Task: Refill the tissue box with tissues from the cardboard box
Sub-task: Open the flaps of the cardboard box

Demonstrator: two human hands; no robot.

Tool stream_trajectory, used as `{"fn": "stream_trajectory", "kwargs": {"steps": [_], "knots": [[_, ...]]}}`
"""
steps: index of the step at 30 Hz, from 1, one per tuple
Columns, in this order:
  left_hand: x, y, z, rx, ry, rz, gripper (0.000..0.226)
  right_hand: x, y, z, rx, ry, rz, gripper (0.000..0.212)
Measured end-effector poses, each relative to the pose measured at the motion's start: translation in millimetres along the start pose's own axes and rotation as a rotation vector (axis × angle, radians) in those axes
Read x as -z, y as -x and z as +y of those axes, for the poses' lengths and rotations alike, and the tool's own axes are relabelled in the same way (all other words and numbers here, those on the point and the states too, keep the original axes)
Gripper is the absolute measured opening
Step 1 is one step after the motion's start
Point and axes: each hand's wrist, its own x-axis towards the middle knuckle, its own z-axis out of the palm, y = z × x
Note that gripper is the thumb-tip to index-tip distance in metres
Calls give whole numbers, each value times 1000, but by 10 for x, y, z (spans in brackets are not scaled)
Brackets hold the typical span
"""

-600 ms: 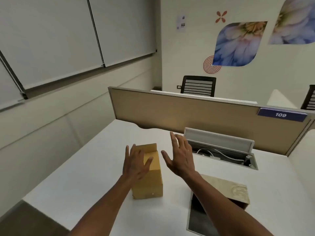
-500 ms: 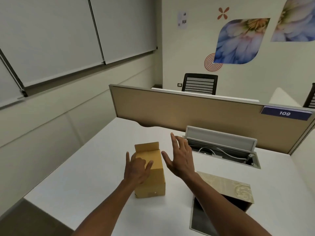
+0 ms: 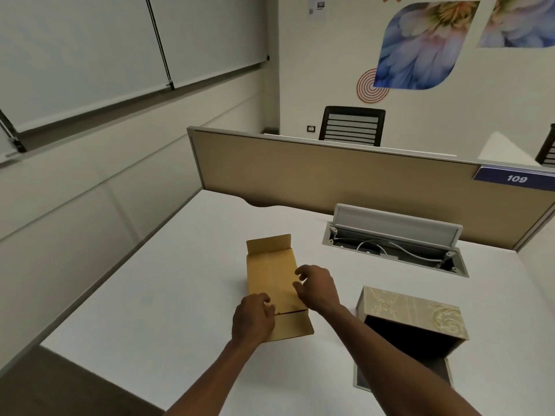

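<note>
Cardboard box (image 3: 271, 283) lies flat — left grip (image 3: 253, 318) pinches its near flap, right grip (image 3: 315, 285) spread over it.

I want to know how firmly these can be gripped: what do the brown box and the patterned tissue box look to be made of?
Brown box: plain matte cardboard, judging by its folded flaps and creases. Patterned tissue box: rigid walls under a beige covering with a scroll pattern and faint sheen, perhaps fabric or embossed paper; the core cannot be told.

The left hand (image 3: 253, 321) hides the cardboard box's (image 3: 271, 277) near left corner; the box's contents cannot be seen.
</note>
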Motion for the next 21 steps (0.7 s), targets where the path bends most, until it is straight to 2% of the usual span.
{"fn": "stream_trajectory", "kwargs": {"steps": [3, 7, 14, 21], "knots": [[-100, -49, -48, 9, -29, -53, 44, -204, 84, 16, -7, 38, -62, 36], [-152, -136, -56, 24, -82, -8, 52, -405, 204, 77, -42, 70, -106, 49], [-184, -343, 18, 91, -117, -26, 90, -613, 400, 183, -9, 98, -13, 57], [-130, -494, 51, 126, -149, -82, 93, -658, 437, 202, -32, 79, -9, 68]]}}
